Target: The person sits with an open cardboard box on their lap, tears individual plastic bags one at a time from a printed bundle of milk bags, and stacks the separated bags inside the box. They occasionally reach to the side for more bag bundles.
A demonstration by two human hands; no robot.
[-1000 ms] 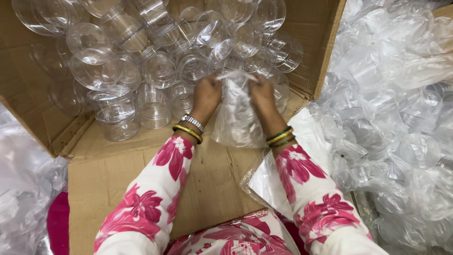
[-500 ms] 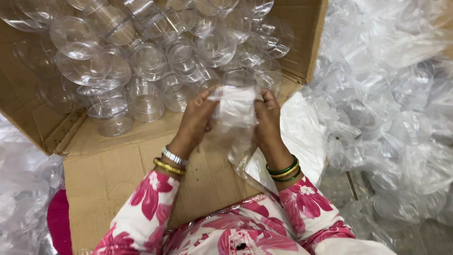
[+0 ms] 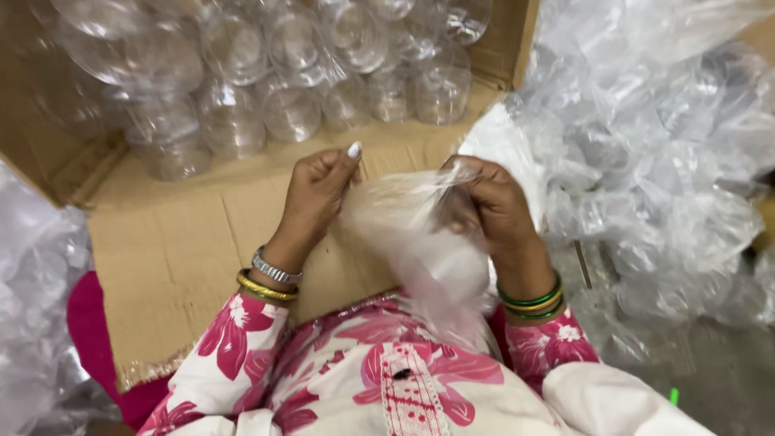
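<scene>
Both hands hold one thin clear plastic bag [image 3: 416, 242] in front of my chest, over the cardboard flap. My left hand [image 3: 316, 194] pinches the bag's upper left edge with thumb and fingers. My right hand [image 3: 488, 206] grips its upper right edge, fingers curled behind the film. The bag hangs down limp and crumpled toward my lap; I cannot tell whether anything is inside it. Bangles sit on both wrists above flowered sleeves.
An open cardboard box [image 3: 161, 258] lies ahead, its far part filled with several clear plastic jars [image 3: 234, 121]. A large heap of clear plastic bags [image 3: 654, 161] lies on the right, more plastic film [image 3: 32, 323] on the left. A pink cloth [image 3: 89, 339] shows lower left.
My hands drew back from the jars toward my body, lifting the clear bag off the box flap. The view tilted so the jars sit higher in frame.
</scene>
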